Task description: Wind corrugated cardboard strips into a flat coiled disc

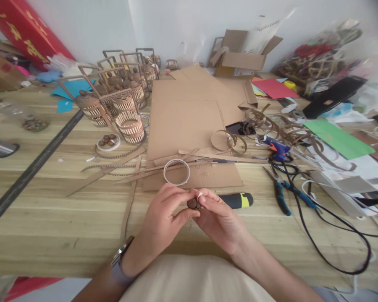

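Observation:
Close to the table's front edge, my left hand (170, 214) and my right hand (219, 216) meet around a small round brown bead (192, 203). Both hands pinch it with thumb and fingers. A small white piece (199, 195) sticks up at my right fingertips; I cannot make out what it is. Just beyond the hands lies a roll of tape (177, 172), ring-shaped and pale. Behind my right hand rests a tool with a black and yellow handle (239, 200), its other end hidden. Several similar brown balls sit in a white dish (108, 142) to the left.
Small slatted baskets with tall handles (126, 96) stand at the back left. Cardboard sheets (185, 121) cover the middle. On the right are a blue glue gun (279, 150), pliers (282, 193), black cables (302, 235) and curled brown strips (267, 121). A dark metal bar (34, 172) crosses the left.

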Tool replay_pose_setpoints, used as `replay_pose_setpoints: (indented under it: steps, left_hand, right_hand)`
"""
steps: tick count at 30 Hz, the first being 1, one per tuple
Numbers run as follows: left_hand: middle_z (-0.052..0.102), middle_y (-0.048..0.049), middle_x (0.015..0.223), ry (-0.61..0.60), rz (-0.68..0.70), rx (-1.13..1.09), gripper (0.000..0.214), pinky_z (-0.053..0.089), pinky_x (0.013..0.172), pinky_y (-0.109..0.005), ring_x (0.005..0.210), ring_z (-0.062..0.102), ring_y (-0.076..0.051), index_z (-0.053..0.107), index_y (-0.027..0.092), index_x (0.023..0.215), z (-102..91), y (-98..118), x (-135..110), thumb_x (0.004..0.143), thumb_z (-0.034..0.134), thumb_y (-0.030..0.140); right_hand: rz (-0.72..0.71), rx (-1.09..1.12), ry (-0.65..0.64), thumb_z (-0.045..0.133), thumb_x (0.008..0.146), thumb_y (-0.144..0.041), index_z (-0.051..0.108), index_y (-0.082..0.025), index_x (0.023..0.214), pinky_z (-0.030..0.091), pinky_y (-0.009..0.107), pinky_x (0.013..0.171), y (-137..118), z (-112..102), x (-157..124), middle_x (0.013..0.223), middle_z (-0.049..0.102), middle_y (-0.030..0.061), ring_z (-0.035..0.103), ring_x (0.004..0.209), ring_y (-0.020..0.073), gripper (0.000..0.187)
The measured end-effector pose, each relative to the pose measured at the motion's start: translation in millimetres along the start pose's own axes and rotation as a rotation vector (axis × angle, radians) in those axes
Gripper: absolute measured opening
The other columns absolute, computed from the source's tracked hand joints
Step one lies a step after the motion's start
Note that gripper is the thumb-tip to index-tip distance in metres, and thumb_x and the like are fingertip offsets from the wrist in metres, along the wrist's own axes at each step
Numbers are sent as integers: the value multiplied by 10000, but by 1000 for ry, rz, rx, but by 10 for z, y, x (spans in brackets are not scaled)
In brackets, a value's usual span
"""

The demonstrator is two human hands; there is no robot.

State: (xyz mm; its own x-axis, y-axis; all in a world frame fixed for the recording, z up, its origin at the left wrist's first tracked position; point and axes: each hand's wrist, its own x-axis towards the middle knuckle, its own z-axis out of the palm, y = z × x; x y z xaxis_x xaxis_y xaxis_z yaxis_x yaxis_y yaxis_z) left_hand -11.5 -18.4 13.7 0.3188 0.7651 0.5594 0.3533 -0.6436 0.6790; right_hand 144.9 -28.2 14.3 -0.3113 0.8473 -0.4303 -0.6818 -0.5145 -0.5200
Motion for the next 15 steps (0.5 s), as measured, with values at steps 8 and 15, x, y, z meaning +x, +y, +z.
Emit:
replay_pose_setpoints:
  steps: [8, 15]
  left_hand:
    - [739, -60, 852, -11, -46, -23, 180, 535, 724, -313, 805, 648, -199, 711, 194, 994, -9, 27, 13, 921, 662, 351]
    - [674, -18, 760, -59, -341, -165, 152, 478, 537, -228, 601, 586, -131, 725, 192, 912, 26, 44, -37, 873, 722, 339]
  right_hand:
    - [-40, -10, -3, 946, 566, -314, 770, -230, 694, 408, 213, 616, 44, 12, -11, 649, 634, -47, 498, 644, 84, 233]
    - [-83, -28, 15, 952, 563, -316, 780, -242, 729, 458, 227, 663, 82, 0, -4, 734, 696, -35, 570, 708, 98, 250]
